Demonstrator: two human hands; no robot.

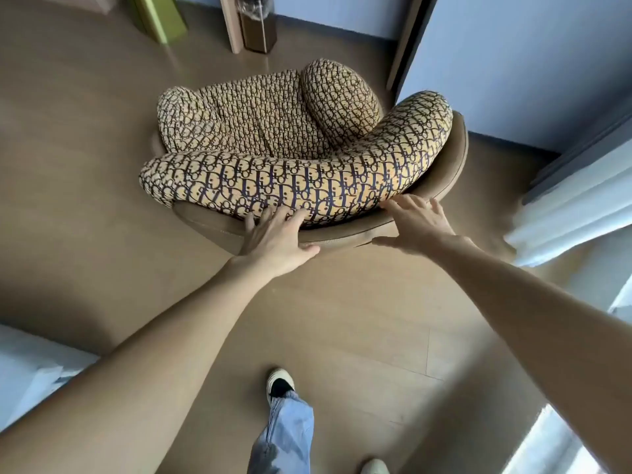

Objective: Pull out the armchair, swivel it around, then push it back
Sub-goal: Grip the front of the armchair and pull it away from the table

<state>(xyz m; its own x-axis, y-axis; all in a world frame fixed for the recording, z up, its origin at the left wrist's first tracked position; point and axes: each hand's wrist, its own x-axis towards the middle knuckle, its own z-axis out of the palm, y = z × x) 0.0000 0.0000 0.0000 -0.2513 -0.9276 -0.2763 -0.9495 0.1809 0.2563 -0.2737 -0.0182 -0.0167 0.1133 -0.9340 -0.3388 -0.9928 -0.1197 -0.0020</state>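
The armchair (pixel 290 155) stands on the floor in front of me, seen from behind and above. It has a brown shell and padded cushions in a tan and dark letter pattern, with a round cushion on its seat at the right. My left hand (pixel 277 237) lies flat on the backrest's top rim, fingers spread on the padding and thumb on the brown shell. On the same rim, further right, my right hand (pixel 415 222) rests with fingers apart, curled slightly over the edge.
Brown floor (pixel 342 319) surrounds the chair. A wooden post and a dark bin (pixel 254 25) stand behind it, a green panel (pixel 160 15) at the back left. Blue wall and a dark door frame (pixel 408 39) are at the back right, white curtains (pixel 574 206) on the right, a white bed edge (pixel 30 367) at the lower left.
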